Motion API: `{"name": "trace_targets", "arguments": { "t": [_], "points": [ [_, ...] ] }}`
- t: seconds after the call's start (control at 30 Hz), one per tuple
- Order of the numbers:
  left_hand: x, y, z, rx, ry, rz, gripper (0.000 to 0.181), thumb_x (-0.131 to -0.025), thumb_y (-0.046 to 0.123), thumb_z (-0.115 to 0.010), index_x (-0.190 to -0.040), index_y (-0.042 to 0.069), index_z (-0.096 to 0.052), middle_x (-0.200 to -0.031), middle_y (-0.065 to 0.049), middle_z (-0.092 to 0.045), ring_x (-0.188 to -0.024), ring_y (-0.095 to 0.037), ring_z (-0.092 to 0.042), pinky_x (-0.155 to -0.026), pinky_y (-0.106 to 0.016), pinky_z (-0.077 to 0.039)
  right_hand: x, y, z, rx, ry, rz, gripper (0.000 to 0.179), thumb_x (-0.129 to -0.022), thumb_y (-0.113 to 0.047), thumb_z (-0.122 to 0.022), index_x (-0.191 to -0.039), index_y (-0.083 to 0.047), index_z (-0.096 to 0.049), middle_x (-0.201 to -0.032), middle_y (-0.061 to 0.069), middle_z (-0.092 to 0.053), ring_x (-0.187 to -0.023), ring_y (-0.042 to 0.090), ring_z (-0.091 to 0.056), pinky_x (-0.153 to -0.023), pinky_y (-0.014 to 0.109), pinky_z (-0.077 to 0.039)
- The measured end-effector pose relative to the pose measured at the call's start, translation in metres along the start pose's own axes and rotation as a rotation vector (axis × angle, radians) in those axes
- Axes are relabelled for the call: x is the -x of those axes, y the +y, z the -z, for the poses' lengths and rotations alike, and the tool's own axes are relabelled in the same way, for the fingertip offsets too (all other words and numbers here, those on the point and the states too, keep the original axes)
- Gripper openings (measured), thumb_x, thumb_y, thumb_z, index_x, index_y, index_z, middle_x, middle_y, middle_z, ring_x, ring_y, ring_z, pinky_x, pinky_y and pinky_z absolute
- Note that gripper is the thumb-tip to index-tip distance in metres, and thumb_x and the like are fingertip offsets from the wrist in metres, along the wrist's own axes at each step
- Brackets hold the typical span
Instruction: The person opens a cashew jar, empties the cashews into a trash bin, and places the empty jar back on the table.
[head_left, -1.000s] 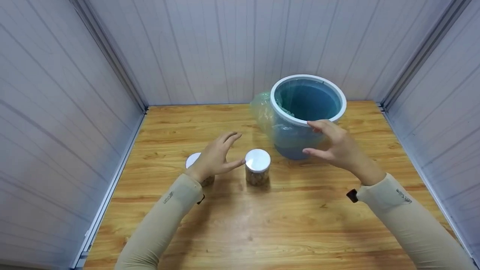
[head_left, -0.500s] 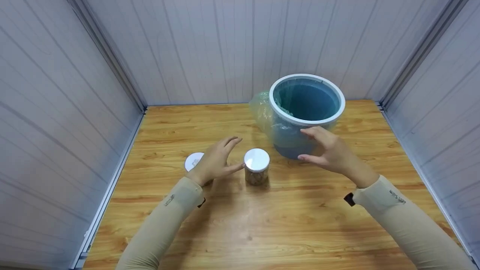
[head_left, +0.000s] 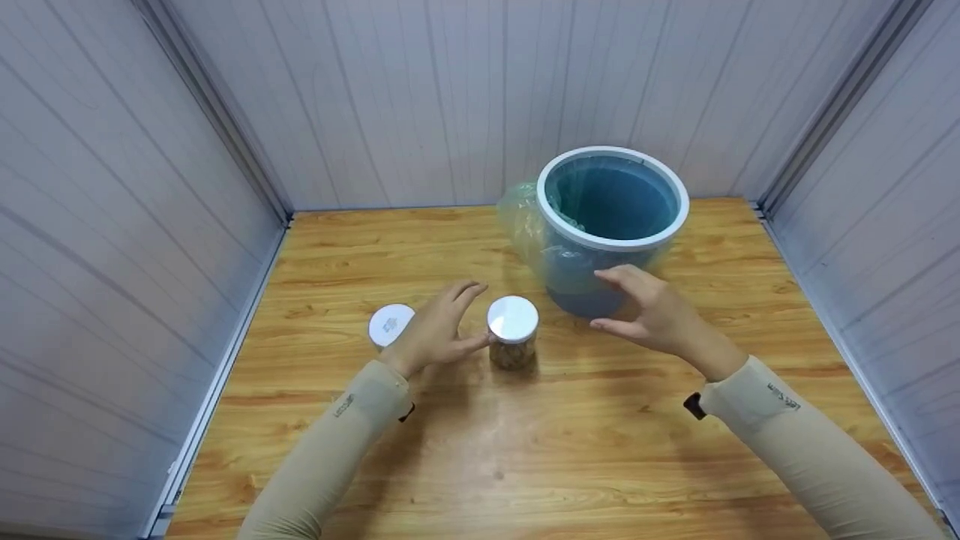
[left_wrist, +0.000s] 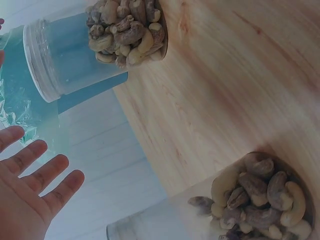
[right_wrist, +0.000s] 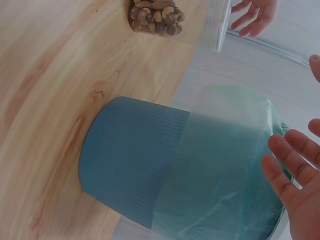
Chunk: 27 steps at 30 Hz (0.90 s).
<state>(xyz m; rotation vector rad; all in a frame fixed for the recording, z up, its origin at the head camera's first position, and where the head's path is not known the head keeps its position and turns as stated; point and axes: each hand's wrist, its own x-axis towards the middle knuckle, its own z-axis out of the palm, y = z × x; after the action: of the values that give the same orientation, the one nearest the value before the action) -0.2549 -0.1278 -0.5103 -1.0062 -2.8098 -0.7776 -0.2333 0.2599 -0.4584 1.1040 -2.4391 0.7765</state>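
My left hand point(head_left: 435, 330) hovers between two clear jars with white lids, its fingers spread and nothing in them. In the head view its thumb tip overlaps the edge of the middle jar point(head_left: 513, 330); I cannot tell whether they touch. The other jar point(head_left: 390, 325) is partly hidden behind that hand. Cashew nuts point(left_wrist: 127, 32) fill the bottom part of the middle jar, and more cashews point(left_wrist: 260, 200) lie in the left one. Fingers loosely bent and apart, my right hand point(head_left: 656, 315) hangs in front of the blue bin point(head_left: 581, 296), holding nothing.
A green plastic bag point(right_wrist: 220, 165) lines the bin, folded over its outside and bulging on the left. The bin has a white rim point(head_left: 613, 244). Pale panel walls point(head_left: 390, 97) enclose the wooden tabletop point(head_left: 495, 450) at the back and both sides.
My right hand has moved down and slightly left, away from the bin's rim. My left hand has shifted slightly down, and more of the left jar's lid shows. The jars stay in place.
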Motion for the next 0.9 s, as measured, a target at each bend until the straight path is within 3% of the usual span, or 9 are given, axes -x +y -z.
{"name": "trace_targets", "arguments": {
  "t": [0.1, 0.4, 0.9],
  "points": [
    [0.001, 0.0, -0.003, 0.012, 0.001, 0.0, 0.086, -0.099, 0.053, -0.074, -0.166, 0.01, -0.043, -0.165, -0.018, -0.049, -0.152, -0.04, -0.05, -0.125, -0.059, -0.044, 0.002, 0.002, -0.003, -0.01, -0.005, 0.003, 0.07, -0.082, -0.017, -0.097, -0.14, 0.005, -0.064, -0.133, 0.023, -0.072, -0.12, 0.034, -0.072, -0.098, 0.053, -0.064],
    [0.003, 0.001, -0.011, 0.024, -0.015, 0.051, 0.087, -0.098, 0.054, -0.077, -0.167, 0.015, -0.042, -0.165, -0.012, -0.05, -0.152, -0.036, -0.051, -0.12, -0.059, -0.049, 0.006, 0.003, -0.013, 0.002, 0.007, 0.011, 0.069, -0.08, -0.018, -0.098, -0.136, 0.005, -0.066, -0.131, 0.02, -0.073, -0.118, 0.034, -0.073, -0.096, 0.051, -0.064],
    [0.006, -0.002, -0.018, 0.045, -0.019, 0.059, 0.084, -0.099, 0.05, -0.078, -0.167, 0.015, -0.043, -0.165, -0.014, -0.049, -0.152, -0.038, -0.05, -0.121, -0.062, -0.047, 0.012, 0.008, -0.024, -0.03, -0.025, 0.006, 0.068, -0.082, -0.019, -0.097, -0.138, 0.004, -0.066, -0.129, 0.022, -0.073, -0.119, 0.032, -0.073, -0.099, 0.051, -0.063]
  ]
}}
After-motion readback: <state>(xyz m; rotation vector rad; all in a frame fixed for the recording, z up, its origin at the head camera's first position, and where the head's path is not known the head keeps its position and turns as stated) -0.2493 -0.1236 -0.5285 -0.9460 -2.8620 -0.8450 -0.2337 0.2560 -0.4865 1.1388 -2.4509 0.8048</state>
